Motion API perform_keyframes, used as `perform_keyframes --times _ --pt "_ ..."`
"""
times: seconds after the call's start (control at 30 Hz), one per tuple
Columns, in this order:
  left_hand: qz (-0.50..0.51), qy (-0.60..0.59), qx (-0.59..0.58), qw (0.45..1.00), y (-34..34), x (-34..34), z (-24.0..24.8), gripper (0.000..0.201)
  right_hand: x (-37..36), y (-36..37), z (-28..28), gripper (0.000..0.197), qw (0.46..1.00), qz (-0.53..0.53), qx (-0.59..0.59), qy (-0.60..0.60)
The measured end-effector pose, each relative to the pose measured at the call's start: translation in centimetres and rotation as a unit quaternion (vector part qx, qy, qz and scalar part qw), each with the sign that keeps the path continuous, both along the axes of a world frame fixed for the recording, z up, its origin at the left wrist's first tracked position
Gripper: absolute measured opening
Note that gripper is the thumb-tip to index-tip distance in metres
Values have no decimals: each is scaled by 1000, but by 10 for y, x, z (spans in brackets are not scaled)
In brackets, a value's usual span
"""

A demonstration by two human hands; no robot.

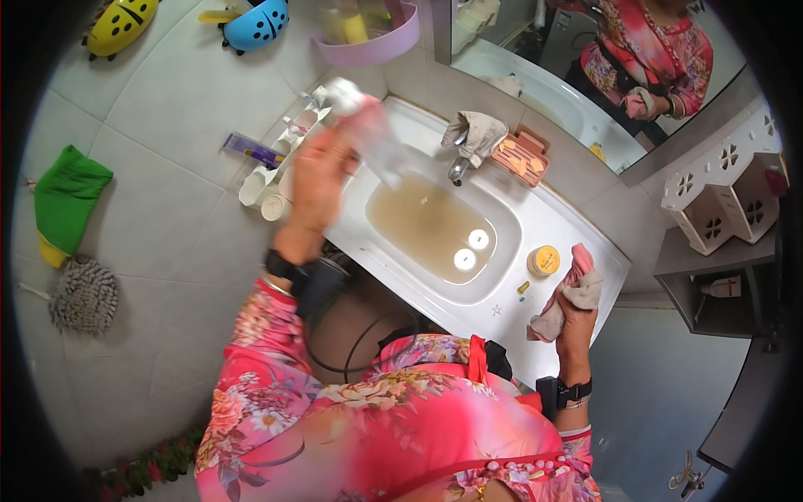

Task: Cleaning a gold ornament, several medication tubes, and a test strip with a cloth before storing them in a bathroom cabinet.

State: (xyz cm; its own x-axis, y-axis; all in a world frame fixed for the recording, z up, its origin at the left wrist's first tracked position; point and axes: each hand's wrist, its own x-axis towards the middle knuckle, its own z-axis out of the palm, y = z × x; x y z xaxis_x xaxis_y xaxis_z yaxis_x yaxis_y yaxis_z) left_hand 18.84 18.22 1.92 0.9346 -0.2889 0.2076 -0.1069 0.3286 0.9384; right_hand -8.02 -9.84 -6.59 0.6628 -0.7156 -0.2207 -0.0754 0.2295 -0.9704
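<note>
Cloth (577, 289): pink and grey, bunched in the right hand (577, 330), over the counter's right end; near the yellow-lidded jar, apart from the basin.
Right grip: fingers closed round the cloth's lower part, top end sticking up free.
Left grip: left hand (322, 171) blurred; fingers look curled round a bottle-like item (365, 125), pink, white and clear. How tight, cannot tell.
Bottle-like item: over the basin's far left edge, near the white rack (311, 125); too smeared to identify.
Step in hand: judged a handling step, one item per hand, cloth kept out of the water.
Next move calls for: likely a firm left hold clear of rack and tap, cloth kept gathered.
Basin: white sink (510, 222), cloudy brownish water (410, 213); two round white spots there, discs or reflections, cannot tell.
Tap: metal faucet (457, 171), grey rag (474, 134) draped over it.
Soap: brown dish (523, 159) beside the tap, pale pieces in it.
Counter: white countertop (535, 361); jar (544, 260), small green bit (524, 288) near it.
Left wall: grey tiles; yellow (121, 25) and blue ladybird holders (255, 27), lilac basket (368, 52), green mitt (71, 201), shaggy grey mitt (84, 295).
Right side: mirror (544, 71), white cut-out shelf (711, 205), dark cabinet (682, 269).
</note>
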Motion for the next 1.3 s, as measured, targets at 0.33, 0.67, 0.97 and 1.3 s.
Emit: perform_keyframes --times 0.33,0.67,0.97,1.3 --pt "292 -77 140 943 86 104 17 16 1 15 -5 40 999 -14 43 1" --pt "307 3 131 943 92 141 -28 17 -16 14 -13 42 999 -41 32 3" --pt "311 -27 147 939 98 153 -35 20 -18 15 -19 43 998 -49 37 8" --pt "360 -57 274 890 102 156 -34 16 -13 21 -21 41 998 -45 50 15"
